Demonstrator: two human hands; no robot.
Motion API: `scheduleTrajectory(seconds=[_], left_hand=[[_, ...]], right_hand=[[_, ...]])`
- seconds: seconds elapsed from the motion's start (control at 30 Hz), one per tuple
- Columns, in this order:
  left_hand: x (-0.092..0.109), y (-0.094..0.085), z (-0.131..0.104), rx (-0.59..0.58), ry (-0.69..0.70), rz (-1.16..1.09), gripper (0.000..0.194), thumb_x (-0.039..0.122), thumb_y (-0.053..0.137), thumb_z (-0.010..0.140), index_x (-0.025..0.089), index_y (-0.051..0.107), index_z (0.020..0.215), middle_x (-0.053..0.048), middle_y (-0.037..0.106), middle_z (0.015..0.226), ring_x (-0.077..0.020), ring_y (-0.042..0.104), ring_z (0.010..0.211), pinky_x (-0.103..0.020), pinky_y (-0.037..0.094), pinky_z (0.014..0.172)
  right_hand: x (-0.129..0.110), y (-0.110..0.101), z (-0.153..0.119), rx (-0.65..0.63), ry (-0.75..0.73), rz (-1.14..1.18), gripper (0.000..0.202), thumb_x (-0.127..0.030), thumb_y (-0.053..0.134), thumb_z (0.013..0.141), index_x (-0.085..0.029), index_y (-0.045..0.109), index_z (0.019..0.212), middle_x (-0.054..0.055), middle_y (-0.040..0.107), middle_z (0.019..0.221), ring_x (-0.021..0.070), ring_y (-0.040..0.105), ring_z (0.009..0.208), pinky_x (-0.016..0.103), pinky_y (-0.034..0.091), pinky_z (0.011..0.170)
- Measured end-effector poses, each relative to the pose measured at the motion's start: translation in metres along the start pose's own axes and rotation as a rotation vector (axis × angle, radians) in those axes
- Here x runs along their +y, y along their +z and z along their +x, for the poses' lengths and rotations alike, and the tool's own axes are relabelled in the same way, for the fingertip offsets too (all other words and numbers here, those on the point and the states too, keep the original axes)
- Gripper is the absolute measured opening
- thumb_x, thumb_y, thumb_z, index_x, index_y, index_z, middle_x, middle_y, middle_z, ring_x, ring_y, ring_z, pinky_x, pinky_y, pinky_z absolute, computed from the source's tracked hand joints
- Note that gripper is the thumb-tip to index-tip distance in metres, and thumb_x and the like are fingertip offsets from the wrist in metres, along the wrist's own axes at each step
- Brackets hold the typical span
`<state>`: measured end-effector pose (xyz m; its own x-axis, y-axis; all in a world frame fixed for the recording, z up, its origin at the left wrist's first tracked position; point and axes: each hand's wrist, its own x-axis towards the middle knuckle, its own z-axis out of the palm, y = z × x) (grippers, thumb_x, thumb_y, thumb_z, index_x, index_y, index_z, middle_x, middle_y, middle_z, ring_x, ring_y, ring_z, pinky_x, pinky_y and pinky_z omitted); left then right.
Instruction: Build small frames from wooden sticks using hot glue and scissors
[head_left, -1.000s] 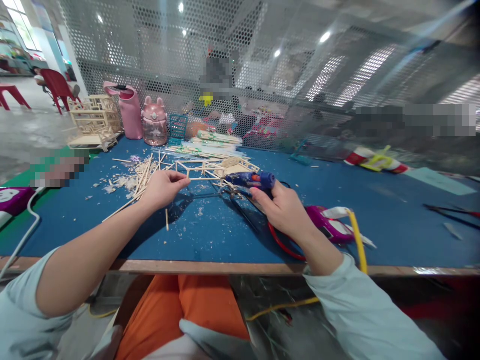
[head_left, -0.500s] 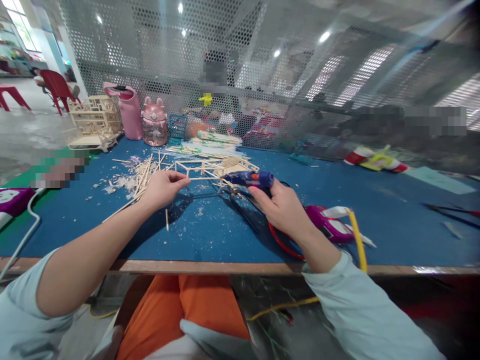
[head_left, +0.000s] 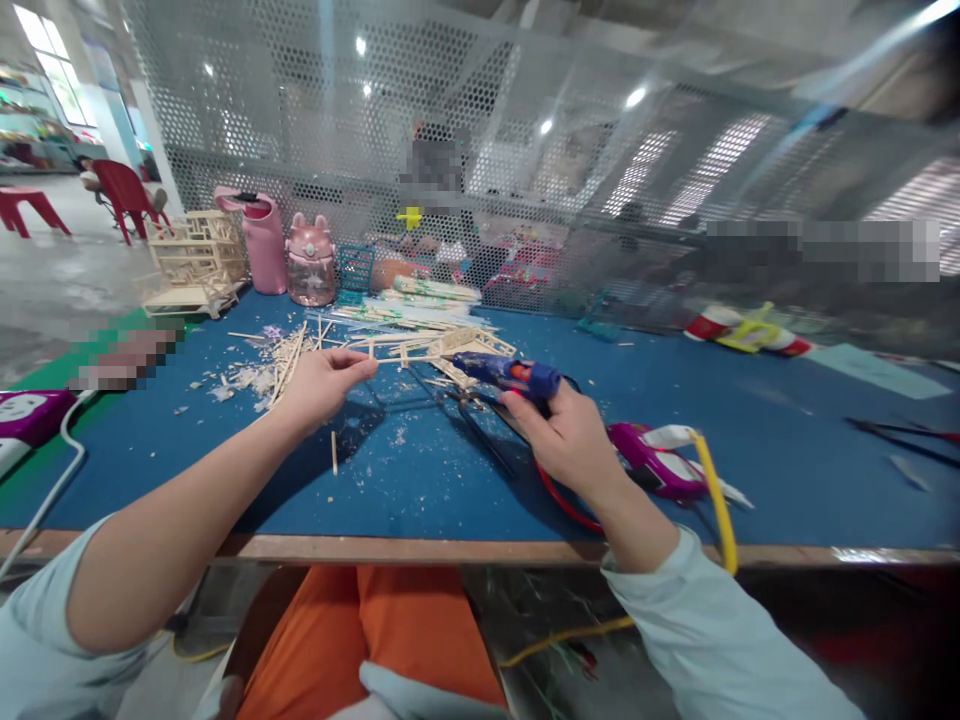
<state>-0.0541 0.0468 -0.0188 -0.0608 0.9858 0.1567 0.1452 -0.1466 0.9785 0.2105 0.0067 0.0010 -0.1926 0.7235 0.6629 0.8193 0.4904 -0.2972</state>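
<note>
Pinched between the thumb and fingers of my left hand [head_left: 324, 385] is one end of a small frame of thin wooden sticks [head_left: 405, 354], raised over the blue table. My right hand [head_left: 566, 430] is wrapped round a blue glue gun [head_left: 506, 373]. Its nozzle points left and meets or nearly meets the frame's right part; I cannot tell whether they touch. Beneath the gun lies a dark metal tool [head_left: 484, 435], partly hidden. A heap of loose sticks and shavings [head_left: 281, 370] lies behind my left hand.
A built stick model [head_left: 195, 265], a pink bottle [head_left: 264, 245] and a rabbit-eared bottle [head_left: 310, 262] stand at the back left. Bundled sticks [head_left: 427, 292] lie before the mesh screen [head_left: 570, 200]. A purple power strip [head_left: 660, 462] with a yellow cord sits right of my right hand.
The stick frame has tilted and looks flatter, its near bar now closer in line with my left fingers. The glue gun stays against or close to it, its back end slightly lower. The view has shifted slightly.
</note>
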Motion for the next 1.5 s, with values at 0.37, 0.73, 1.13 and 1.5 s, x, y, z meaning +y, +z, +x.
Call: scheduleTrajectory(seconds=[0.37, 0.73, 1.13, 1.5], left_hand=[[0.016, -0.008, -0.001, -0.039, -0.020, -0.008, 0.028, 0.043, 0.069, 0.062, 0.016, 0.070, 0.070, -0.003, 0.064, 0.064, -0.0094, 0.043, 0.050, -0.025, 0.031, 0.049], [0.076, -0.023, 0.030, -0.232, 0.092, 0.479, 0.016, 0.034, 0.070, 0.059, 0.019, 0.071, 0.060, -0.003, 0.059, 0.053, -0.0117, 0.043, 0.048, -0.026, 0.030, 0.050], [0.095, 0.005, 0.028, -0.648, 0.197, 0.762, 0.003, 0.020, 0.067, 0.061, 0.020, 0.069, 0.061, -0.001, 0.064, 0.065, -0.0207, 0.061, 0.081, -0.024, 0.040, 0.068], [0.071, -0.024, 0.022, -0.402, 0.111, 0.468, 0.013, 0.027, 0.061, 0.071, 0.022, 0.072, 0.074, -0.004, 0.062, 0.074, -0.0239, 0.062, 0.088, -0.028, 0.044, 0.071]], right_hand=[[-0.011, -0.013, 0.000, 0.033, 0.227, 0.302, 0.037, -0.048, 0.047, 0.085, -0.017, 0.064, 0.093, 0.004, 0.059, 0.060, 0.0185, 0.055, 0.058, 0.033, 0.046, 0.059], [-0.013, -0.018, -0.013, -0.089, 0.315, 0.434, 0.046, -0.061, 0.050, 0.078, -0.017, 0.061, 0.087, -0.001, 0.049, 0.053, 0.0134, 0.045, 0.049, 0.027, 0.038, 0.048], [-0.002, -0.040, -0.027, -0.328, 0.331, 0.487, 0.041, -0.060, 0.048, 0.080, -0.021, 0.061, 0.078, 0.000, 0.051, 0.050, 0.0142, 0.047, 0.045, 0.029, 0.042, 0.046], [-0.016, 0.018, -0.010, -0.642, 0.355, 0.693, 0.033, -0.049, 0.052, 0.080, -0.017, 0.056, 0.086, 0.004, 0.065, 0.077, 0.0072, 0.044, 0.046, 0.022, 0.039, 0.044]])
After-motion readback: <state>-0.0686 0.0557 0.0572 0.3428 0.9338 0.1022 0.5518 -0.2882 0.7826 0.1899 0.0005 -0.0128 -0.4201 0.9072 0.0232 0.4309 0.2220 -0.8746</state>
